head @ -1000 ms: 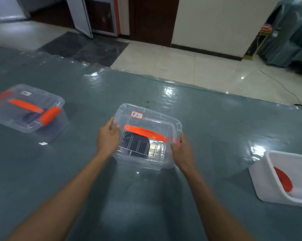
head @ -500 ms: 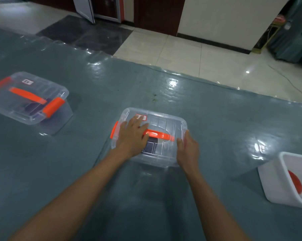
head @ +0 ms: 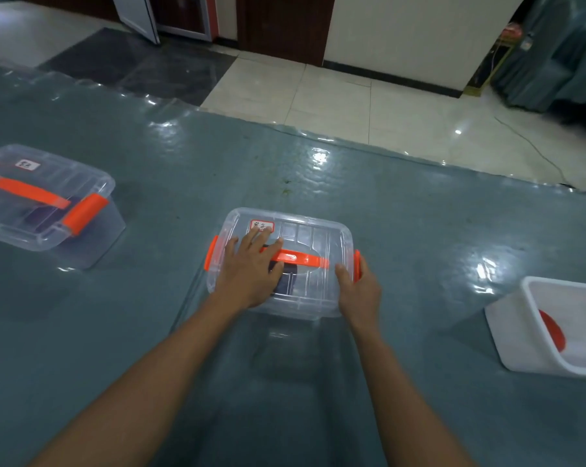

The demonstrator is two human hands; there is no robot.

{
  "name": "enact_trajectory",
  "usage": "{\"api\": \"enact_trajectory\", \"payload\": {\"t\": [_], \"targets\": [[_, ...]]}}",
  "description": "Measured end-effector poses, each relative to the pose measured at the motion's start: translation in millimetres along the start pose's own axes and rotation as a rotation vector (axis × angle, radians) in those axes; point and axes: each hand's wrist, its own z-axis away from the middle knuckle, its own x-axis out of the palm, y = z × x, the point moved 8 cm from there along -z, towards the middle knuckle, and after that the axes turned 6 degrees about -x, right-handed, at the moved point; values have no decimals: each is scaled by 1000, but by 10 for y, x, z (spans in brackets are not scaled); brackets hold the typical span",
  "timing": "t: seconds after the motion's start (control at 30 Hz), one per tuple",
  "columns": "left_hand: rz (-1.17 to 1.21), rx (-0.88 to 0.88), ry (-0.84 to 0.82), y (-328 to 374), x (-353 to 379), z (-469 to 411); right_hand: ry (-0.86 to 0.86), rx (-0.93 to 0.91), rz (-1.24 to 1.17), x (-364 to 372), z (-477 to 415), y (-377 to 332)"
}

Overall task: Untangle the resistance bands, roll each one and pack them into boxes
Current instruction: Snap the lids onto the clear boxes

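1. Our left hand (head: 251,267) lies flat, fingers straight, on the box (head: 315,237) lid.
2. Our right hand (head: 360,291) grips the box's right end.
3. A dark band (head: 286,281) lies inside the box, on the counter (head: 419,230).
4. Second box (head: 42,203) far left; white tub (head: 520,332) right.

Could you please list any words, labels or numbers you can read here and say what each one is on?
Red-bordered white sticker on the lid of the middle clear plastic box with orange latches: dark characters, too blurred to read.
White sticker on the lid of the left clear plastic box: dark marks, too blurred to read.
No other text shows.
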Motion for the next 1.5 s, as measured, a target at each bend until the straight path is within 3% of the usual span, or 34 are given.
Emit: {"api": "enact_trajectory", "payload": {"t": [0.27,0.4,0.5,0.57,0.63,0.73,0.8,0.87,1.0,1.33,1.43,1.5], "targets": [[14,0,-1,5,-22,3,-38,-199,262,33,9,-262],[48,13,16,-18,-12,-24,-155,-225,492,113,-22,-297],[201,51,160,-136,-188,-26,-184,-398,684,167,-21,-484],[216,-8,320,-431,-298,-19,-225,-522,747,310,13,-689],[270,-213,290,-846,-248,5,-327,-567,802,551,67,-815],[771,-640,-53,-1275,164,143,-471,-549,852,845,165,-757],[1239,-724,-222,-1178,364,230,-471,-530,842,858,177,-699],[1368,-697,-150,-1119,335,234,-462,-529,838,844,171,-677],[1097,-489,80,-1084,35,168,-449,-516,816,835,173,-719],[726,-279,199,-974,-161,144,-402,-501,786,815,173,-771],[684,-285,173,-1014,-151,109,-397,-500,785,811,171,-774],[468,-204,163,-964,-180,67,-404,-500,791,812,165,-781]]}}
